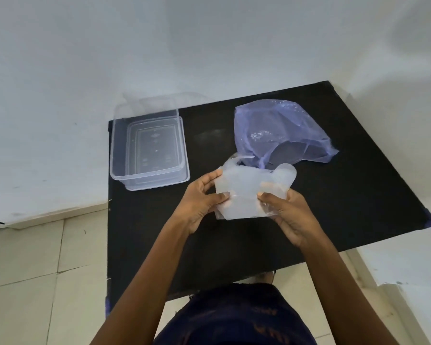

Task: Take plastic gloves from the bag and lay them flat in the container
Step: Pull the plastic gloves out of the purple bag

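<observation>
- left hand [201,198] pinches the left edge of the plastic gloves [249,192], thumb on top, fingers curled behind
- right hand [285,213] grips the gloves' right side, thumb on the near face
- gloves: translucent wad held above the black table [358,195], between both hands, just in front of the bag's mouth
- bag [279,131]: bluish, thin, crumpled, lies on the table's far right
- container [148,143]: clear, rectangular, open, on the table's far left corner, well apart from the gloves
</observation>
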